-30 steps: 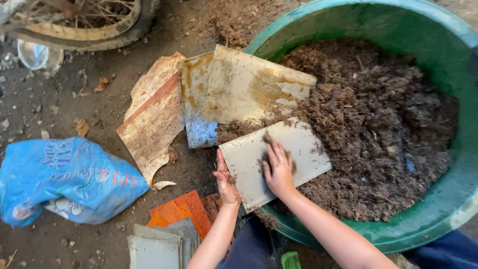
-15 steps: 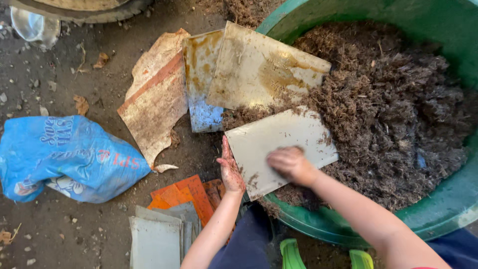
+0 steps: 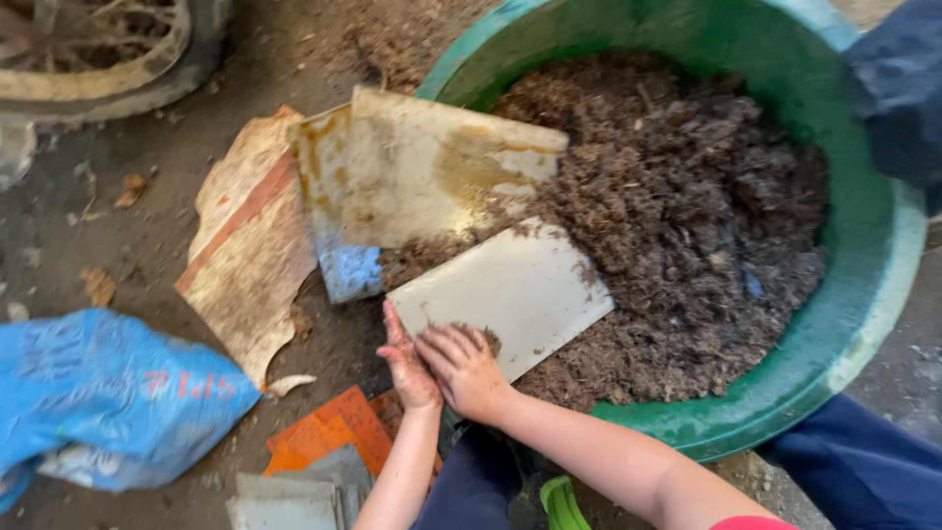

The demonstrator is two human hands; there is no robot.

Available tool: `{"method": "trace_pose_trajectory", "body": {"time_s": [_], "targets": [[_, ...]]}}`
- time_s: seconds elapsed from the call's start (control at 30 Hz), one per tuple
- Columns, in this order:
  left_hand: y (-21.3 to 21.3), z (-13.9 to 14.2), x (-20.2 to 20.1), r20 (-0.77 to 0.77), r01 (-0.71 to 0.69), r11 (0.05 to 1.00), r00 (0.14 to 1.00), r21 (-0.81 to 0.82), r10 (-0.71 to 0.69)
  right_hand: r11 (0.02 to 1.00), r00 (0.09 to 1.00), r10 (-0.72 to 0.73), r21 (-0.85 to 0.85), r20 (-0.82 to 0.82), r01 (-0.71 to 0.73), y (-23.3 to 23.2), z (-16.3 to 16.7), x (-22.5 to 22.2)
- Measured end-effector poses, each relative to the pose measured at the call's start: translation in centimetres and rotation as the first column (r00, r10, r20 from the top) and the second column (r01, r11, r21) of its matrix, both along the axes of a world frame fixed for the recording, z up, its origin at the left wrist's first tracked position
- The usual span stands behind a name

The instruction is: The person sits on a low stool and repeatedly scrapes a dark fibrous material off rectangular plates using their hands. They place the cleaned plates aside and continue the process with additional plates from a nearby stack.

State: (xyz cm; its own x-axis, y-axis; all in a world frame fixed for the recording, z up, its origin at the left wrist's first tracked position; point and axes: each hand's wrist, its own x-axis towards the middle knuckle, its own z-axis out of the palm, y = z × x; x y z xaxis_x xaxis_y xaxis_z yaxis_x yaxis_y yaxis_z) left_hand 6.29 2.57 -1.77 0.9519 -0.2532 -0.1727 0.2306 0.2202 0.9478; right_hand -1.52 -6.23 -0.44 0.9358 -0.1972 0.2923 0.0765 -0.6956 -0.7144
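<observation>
**Both hands at the near edge of a pale tile on the soil**

Down at the bottom centre, the left hand (image 3: pixel 407 355) stands on its edge with fingers pressed together and straight, its side against the near corner of the flat, pale grey rectangular tile (image 3: pixel 505 294). The right hand (image 3: pixel 466 368) lies just beside it, palm down, fingers slightly curled and close together, resting on the same corner over a small clump of dirt. Neither hand pinches anything.

That tile lies tilted across the rim of the large round green plastic tub (image 3: pixel 863 294), partly resting on the dark brown crumbly soil (image 3: pixel 687 216) that fills the tub. Just beyond it, a bigger stained cream rectangular board (image 3: pixel 432 167) also leans over the rim, overlapping a blue-edged sheet and a torn tan and rust-coloured slab (image 3: pixel 250 255) on the ground.

To the left lies a crumpled blue plastic sack (image 3: pixel 108 393) with red lettering and a white patch at its lower edge. Near the wrists sit orange flat pieces (image 3: pixel 324 437) and a stack of grey tiles (image 3: pixel 294 496).
</observation>
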Motion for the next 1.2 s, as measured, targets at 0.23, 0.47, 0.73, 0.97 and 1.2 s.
{"method": "trace_pose_trajectory", "body": {"time_s": [0.23,0.47,0.73,0.97,1.2], "targets": [[0.9,-1.4,-0.5,-0.099,-0.060,0.993,0.993,0.100,0.070,0.988,0.958,-0.007,-0.152,-0.288,-0.039,-12.5,-5.0,-5.3],[1.9,-4.2,0.4,0.054,-0.025,0.824,0.998,0.566,-0.008,0.587,0.661,-0.505,0.340,-0.554,0.734,-16.1,-6.1,-1.3],[8.9,-0.5,3.3,0.307,-0.288,0.564,0.950,0.774,0.065,0.998,0.979,-0.048,-0.040,-0.200,0.041,-4.7,0.8,3.5],[5.6,0.8,3.8,0.230,-0.218,0.114,0.967,0.969,-0.108,0.920,0.821,-0.387,-0.232,-0.420,0.315,-17.2,-5.0,6.6],[3.4,2.4,4.1,0.207,-0.191,0.099,0.962,0.976,-0.178,0.945,0.850,-0.325,-0.176,-0.414,0.276,-19.2,-8.3,-3.0]]}}
